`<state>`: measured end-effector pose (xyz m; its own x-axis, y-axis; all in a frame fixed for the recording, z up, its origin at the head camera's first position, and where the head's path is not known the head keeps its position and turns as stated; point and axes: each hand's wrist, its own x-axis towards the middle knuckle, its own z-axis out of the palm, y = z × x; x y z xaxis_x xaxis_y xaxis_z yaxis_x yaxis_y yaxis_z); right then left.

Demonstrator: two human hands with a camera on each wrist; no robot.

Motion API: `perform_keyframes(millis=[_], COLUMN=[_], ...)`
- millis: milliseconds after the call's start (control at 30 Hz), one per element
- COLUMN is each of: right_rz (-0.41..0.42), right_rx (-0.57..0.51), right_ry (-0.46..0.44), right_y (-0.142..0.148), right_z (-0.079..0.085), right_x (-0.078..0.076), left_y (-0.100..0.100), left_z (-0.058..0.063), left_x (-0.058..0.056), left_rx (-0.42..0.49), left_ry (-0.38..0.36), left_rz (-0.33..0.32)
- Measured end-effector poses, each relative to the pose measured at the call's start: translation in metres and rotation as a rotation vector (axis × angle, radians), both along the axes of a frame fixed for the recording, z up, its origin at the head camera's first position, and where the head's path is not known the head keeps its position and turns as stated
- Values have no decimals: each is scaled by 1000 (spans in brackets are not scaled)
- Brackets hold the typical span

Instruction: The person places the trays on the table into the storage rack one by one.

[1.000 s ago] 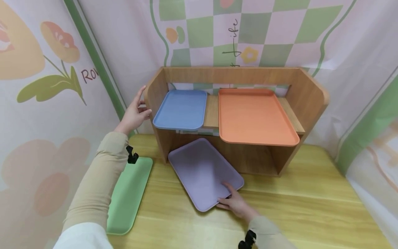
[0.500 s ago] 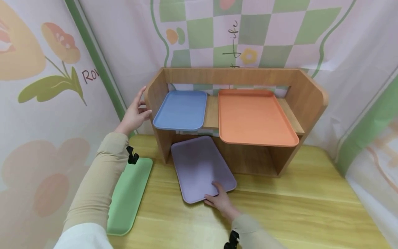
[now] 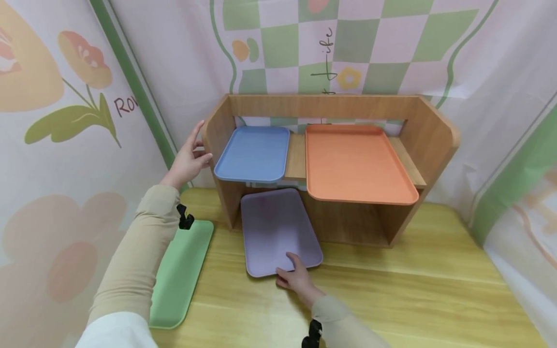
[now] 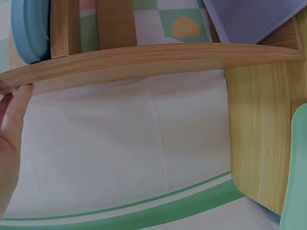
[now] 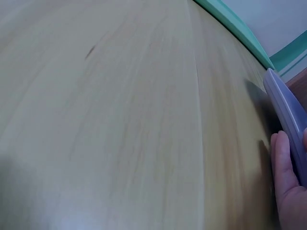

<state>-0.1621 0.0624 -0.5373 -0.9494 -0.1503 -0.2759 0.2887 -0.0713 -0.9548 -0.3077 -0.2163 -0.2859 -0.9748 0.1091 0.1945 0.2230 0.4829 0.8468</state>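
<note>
My right hand (image 3: 300, 282) grips the purple tray (image 3: 278, 232) at its near edge, thumb on top and fingers below. In the right wrist view the fingers (image 5: 284, 163) lie under the tray's rim. The tray's far end is inside the lower left part of a wooden shelf (image 3: 324, 104); its near end sticks out, raised off the table. My left hand (image 3: 187, 162) rests its fingers against the outer face of the shelf's left side panel (image 4: 144, 62). On the upper board lie a blue tray (image 3: 254, 153) at left and a larger orange tray (image 3: 357, 162) at right.
A green tray (image 3: 184, 275) lies on the wooden table (image 3: 413, 295), left of the shelf and partly under my left forearm. The orange tray overhangs the upper board's front edge. A printed curtain (image 3: 278, 48) hangs close behind and to the left.
My right hand has moved left and forward with the purple tray. The tray has turned straighter to the shelf and slid further in. My left hand has stayed put.
</note>
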Motion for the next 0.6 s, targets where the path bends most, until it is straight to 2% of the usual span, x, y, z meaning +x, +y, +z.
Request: perform_keyframes(millis=[200, 433, 533, 600], right_rz=[-27, -168, -216, -236], right_rx=[60, 170, 163, 118], right_ry=[-8, 43, 58, 50], right_y=[17, 53, 69, 79], right_z=[-1, -1, -3, -5], right_x=[2, -9, -17, -21], left_y=[0, -1, -1, -1], left_z=[1, 1, 0, -1], left_x=[1, -1, -1, -1], left_rx=[2, 0, 0, 1], left_ry=[2, 9, 8, 5], left_rz=[-2, 0, -2, -3])
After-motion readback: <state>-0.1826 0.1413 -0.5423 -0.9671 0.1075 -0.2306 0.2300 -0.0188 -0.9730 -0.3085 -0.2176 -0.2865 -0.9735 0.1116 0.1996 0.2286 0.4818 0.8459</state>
